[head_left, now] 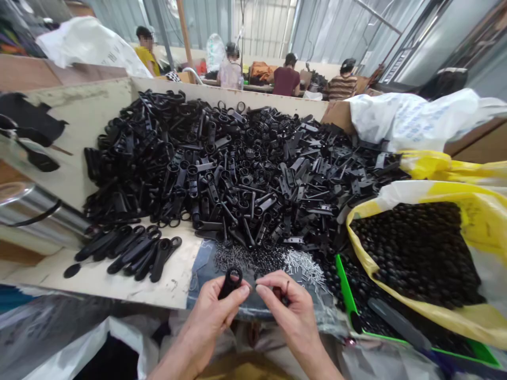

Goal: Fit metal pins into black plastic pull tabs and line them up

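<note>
My left hand (pixel 222 311) is closed around a black plastic part with a ring-shaped end (pixel 231 279), the ring facing up. Close beside it, my right hand (pixel 291 306) has thumb and index finger pinched at something tiny and dark that I cannot make out. A thin dark piece (pixel 287 288) shows between its curled fingers. Both hands are over a blue-grey cloth (pixel 206 269). Just beyond them lie small dark pins (pixel 233 258) and silver pins (pixel 304 264). A huge heap of black plastic parts (pixel 222 174) rises behind.
Several ring-ended black handles (pixel 138 250) lie in a row at left, near a shiny metal cylinder (pixel 43 211). At right are a yellow-and-white sack (pixel 368 253) of black beads (pixel 420 253) and a green tray (pixel 346 293). Several people (pixel 285 79) sit in the background.
</note>
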### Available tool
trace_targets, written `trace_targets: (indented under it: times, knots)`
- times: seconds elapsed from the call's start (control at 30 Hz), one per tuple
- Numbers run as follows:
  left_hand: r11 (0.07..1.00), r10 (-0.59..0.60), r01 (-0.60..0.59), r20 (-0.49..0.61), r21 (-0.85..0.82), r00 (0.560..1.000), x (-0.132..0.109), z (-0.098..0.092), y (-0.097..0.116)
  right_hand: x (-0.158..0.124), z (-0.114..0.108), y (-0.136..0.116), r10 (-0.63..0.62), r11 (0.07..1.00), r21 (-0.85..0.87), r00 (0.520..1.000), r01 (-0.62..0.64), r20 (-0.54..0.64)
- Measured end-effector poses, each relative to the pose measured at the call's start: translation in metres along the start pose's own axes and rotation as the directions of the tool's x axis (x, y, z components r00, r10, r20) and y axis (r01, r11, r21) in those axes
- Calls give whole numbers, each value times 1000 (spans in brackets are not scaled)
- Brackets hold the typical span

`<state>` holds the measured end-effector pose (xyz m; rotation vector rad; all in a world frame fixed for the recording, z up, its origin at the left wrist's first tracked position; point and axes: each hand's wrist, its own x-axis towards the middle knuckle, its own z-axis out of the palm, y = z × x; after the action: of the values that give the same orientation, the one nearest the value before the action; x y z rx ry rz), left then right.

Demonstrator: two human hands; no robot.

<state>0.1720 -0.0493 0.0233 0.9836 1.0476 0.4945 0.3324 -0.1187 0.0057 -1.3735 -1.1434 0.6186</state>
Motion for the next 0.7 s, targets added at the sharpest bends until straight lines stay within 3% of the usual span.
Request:
trace_targets:
  times: [0.1,0.4,0.57,0.7]
  knots:
    - [995,-35,34,-12,-93,999,-7,2,-1,1,6,0,-42,999,22,999,41,23]
    - [986,-81,74,-42,-148,996,-11,0,-9,-4,4,1,-164,986,-9,980,166,114]
    - [981,-93,96,28,-166,995,-10,-1,-14,-7,3,3,-47,999,27,988,43,149]
    - [958,-155,154,17,-242,988,-11,3,-11,-12,5,4,38,999,32,995,-41,91]
